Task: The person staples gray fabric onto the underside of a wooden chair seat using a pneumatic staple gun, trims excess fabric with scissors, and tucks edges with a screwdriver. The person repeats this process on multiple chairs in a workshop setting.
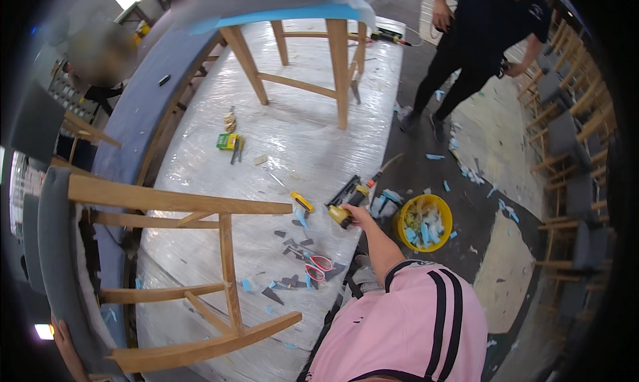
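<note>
My right hand (360,217) is closed round a yellow and black air staple gun (345,209) at the right edge of the plastic-wrapped table (200,176). On the left a wooden chair (227,262) lies tipped over, its legs pointing right and its grey padded seat (56,249) on edge. Against that seat, at the lower left, my left hand (64,345) shows only in part; it grips the padded edge. Between chair and staple gun lie a yellow-handled screwdriver (301,201), red-handled scissors (317,267) and several dark fabric scraps (287,282).
Another wooden chair (337,69) stands upright at the table's far end. A yellow bucket (403,232) of scraps sits on the floor to the right. A person in black (489,32) stands beyond it. A green and yellow box (229,142) lies mid-table. Chairs (566,142) line the right side.
</note>
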{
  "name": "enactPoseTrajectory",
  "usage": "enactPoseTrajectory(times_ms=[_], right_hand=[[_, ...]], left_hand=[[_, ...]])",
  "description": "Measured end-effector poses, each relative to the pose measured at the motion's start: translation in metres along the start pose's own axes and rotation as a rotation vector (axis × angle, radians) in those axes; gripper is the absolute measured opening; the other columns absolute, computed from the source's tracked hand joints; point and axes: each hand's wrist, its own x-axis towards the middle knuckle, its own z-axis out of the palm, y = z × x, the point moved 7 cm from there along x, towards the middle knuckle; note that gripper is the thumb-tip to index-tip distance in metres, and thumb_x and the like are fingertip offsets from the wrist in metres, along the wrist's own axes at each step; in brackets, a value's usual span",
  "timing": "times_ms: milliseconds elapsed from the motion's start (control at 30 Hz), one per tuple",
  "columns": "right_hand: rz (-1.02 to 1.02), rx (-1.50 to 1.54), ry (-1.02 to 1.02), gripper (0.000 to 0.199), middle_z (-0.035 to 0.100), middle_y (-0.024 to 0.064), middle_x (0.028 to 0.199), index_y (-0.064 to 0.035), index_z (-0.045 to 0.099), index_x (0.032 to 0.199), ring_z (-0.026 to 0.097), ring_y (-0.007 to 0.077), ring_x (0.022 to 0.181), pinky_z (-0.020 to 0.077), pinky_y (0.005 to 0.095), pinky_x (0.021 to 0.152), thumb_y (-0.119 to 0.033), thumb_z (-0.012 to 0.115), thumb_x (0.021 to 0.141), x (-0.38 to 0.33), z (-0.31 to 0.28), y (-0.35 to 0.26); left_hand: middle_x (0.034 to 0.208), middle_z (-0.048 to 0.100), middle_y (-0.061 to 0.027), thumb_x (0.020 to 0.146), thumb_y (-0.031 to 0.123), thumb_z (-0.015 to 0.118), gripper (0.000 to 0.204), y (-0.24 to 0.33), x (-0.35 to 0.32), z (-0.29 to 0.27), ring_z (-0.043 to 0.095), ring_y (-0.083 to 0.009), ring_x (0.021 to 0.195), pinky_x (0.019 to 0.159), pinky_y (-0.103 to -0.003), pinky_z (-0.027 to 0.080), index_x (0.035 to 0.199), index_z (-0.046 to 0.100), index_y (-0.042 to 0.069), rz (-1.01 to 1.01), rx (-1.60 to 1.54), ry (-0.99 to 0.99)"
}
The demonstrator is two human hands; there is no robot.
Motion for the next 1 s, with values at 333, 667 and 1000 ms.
enactPoseTrajectory(times_ms=[333, 667, 1000], right_hand=[[-0.240, 0.703, -0.789, 0.051, 0.068, 0.0109, 0.122, -0.0059, 0.061, 0.132, 0.068, 0.0234, 0.104, 0.0594, 0.0371, 0.069, -0.037, 0.064, 0.093, -0.223, 0.045, -0.121], [-0.683, 0.683, -1.073, 0.032, 0.067, 0.0084, 0.132, -0.0119, 0.064, 0.125, 0.060, 0.0272, 0.127, 0.0444, 0.0527, 0.111, -0.021, 0.069, 0.095, -0.358, 0.173, -0.228], [-1.414, -0.226, -0.776, 0.066, 0.049, 0.0212, 0.151, -0.0099, 0.033, 0.158, 0.055, 0.0345, 0.132, 0.0529, 0.0450, 0.103, -0.012, 0.064, 0.100, -0.325, 0.262, -0.263]], left_hand=[[0.154, 0.052, -0.0188, 0.088, 0.042, 0.073, 0.085, 0.169, -0.079, 0.025, 0.050, -0.0354, 0.142, 0.116, -0.043, 0.039, 0.157, 0.041, 0.006, 0.385, 0.327, 0.151], [0.141, 0.061, -0.0240, 0.060, 0.099, 0.060, 0.131, 0.099, -0.116, 0.008, 0.060, -0.0395, 0.129, 0.106, -0.046, 0.050, 0.150, 0.052, 0.004, -0.157, 0.073, -0.027], [0.142, 0.054, -0.0275, 0.081, 0.069, 0.072, 0.100, 0.152, -0.139, 0.028, 0.060, -0.0500, 0.123, 0.100, -0.061, 0.050, 0.159, 0.037, 0.018, 0.215, 0.497, 0.278]])
